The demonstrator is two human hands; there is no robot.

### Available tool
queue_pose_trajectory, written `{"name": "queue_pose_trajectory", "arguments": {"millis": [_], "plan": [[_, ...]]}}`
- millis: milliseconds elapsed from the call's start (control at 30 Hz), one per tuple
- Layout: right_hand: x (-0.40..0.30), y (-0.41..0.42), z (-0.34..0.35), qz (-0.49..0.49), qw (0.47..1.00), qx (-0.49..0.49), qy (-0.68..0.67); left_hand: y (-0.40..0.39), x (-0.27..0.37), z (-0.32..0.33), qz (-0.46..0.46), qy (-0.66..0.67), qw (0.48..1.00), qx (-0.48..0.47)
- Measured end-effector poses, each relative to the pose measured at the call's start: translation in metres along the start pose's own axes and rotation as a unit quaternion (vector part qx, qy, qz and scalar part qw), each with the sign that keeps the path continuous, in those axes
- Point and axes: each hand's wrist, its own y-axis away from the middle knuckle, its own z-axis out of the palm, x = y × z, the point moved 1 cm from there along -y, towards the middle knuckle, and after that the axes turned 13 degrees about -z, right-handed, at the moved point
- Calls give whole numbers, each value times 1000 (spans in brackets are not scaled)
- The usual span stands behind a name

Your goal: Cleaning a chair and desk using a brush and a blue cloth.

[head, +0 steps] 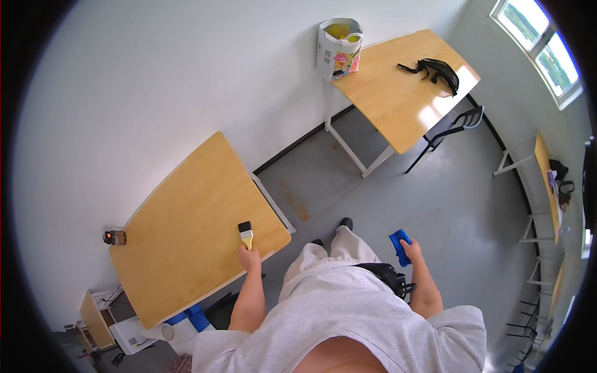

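Observation:
My left hand (250,259) grips the pale handle of a flat paintbrush (246,233) with black bristles and a metal ferrule. The brush is over the near right part of a light wood-topped table (186,219); whether its bristles touch the top I cannot tell. On my right side, my right hand (412,252) is closed around a folded blue cloth (400,247), held above the grey floor. At the table's far left edge stands a small dark bottle or jar (114,237) with an orange spot on its cap.
Ahead, a second table (401,93) carries a black bag with straps (438,72) and a printed white bag (339,51) at its corner. A black chair (447,133) stands beside it. White boxes (133,335) and a paper roll (163,332) are below left.

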Motion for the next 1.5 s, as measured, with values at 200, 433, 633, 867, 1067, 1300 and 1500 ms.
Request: {"name": "queue_pose_trajectory", "arguments": {"millis": [200,433,633,867,1067,1300,1500], "plan": [[-41,-20,-25,-9,998,64,-27,-7,6,4,-13,-9,1000,-15],[-185,-75,-87,-135,976,173,0,2,20,5,-79,-30,994,75],[-258,-172,-119,-283,939,192,44,32,64,23,13,28,973,229],[-315,-286,-150,-362,923,123,50,118,220,88,11,125,977,173],[-333,-382,-181,-451,890,4,64,194,353,119,201,88,971,91],[-339,-556,-318,-418,884,196,67,214,369,124,169,101,978,75],[-350,-634,-425,-240,894,330,183,231,354,108,57,93,984,141]]}}
